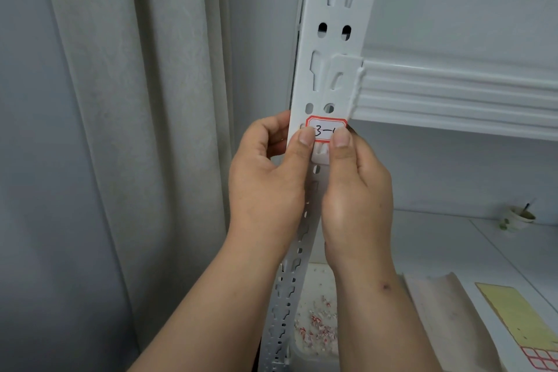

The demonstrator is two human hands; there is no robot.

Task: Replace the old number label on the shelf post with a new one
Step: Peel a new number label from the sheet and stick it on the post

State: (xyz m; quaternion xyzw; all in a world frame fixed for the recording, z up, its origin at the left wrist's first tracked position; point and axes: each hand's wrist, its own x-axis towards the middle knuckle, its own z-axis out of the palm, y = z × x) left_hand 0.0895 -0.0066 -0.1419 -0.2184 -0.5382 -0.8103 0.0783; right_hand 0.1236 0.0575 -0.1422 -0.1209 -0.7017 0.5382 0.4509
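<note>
Grey curtain [126, 130] bg, white shelf post [335, 39] up front. I see the red-bordered label [326, 130] on the post just below the beam [453, 93]. L hand [268, 178] & R hand [356, 190] both curled, thumbs pressing the label's lower corners.

I see a white post [324, 39] with dark holes — the label [325, 129] is white with a red border and black writing. The curtain [120, 130] is pale grey.
</note>
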